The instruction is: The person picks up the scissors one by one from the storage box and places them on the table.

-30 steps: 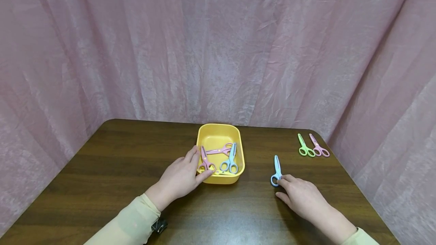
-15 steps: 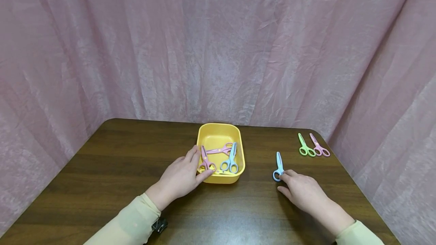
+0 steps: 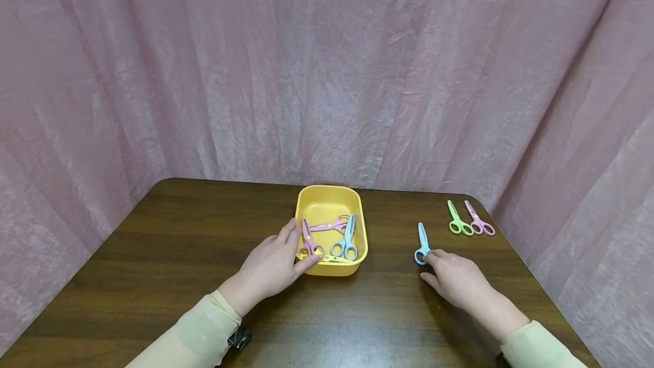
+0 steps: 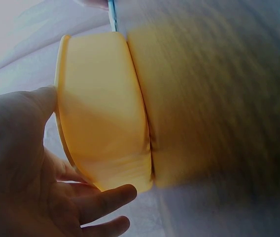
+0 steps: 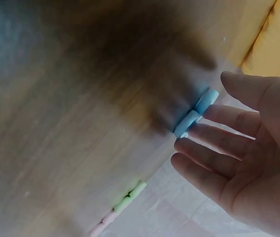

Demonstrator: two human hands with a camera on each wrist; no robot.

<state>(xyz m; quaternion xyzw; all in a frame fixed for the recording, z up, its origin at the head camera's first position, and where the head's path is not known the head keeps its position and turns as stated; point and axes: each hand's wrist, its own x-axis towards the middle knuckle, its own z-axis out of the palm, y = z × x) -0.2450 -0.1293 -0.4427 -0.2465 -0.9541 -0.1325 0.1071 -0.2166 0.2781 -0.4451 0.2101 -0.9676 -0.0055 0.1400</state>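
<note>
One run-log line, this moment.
left hand: touching yellow bin | right hand: touching blue scissors on table | bin: more scissors inside | green scissors: untouched

In the head view, the left hand (image 3: 268,266) covers part of the rim of the yellow basket (image 3: 364,237), and the yellow scissors (image 3: 339,260) are partly hidden beneath its thumb tip and a pink pair (image 3: 308,237); their markings are too small to read. One handle loop of the blue scissors (image 3: 423,237) disappears behind the fingers of the right hand (image 3: 457,280). Both sleeves (image 3: 191,331) run off the lower edge. In the left wrist view, the basket's wall hides its contents, and the tabletop (image 4: 228,123) blurs. In the right wrist view, the outer pink scissors (image 5: 101,227) and basket are cut off by the edges
</note>
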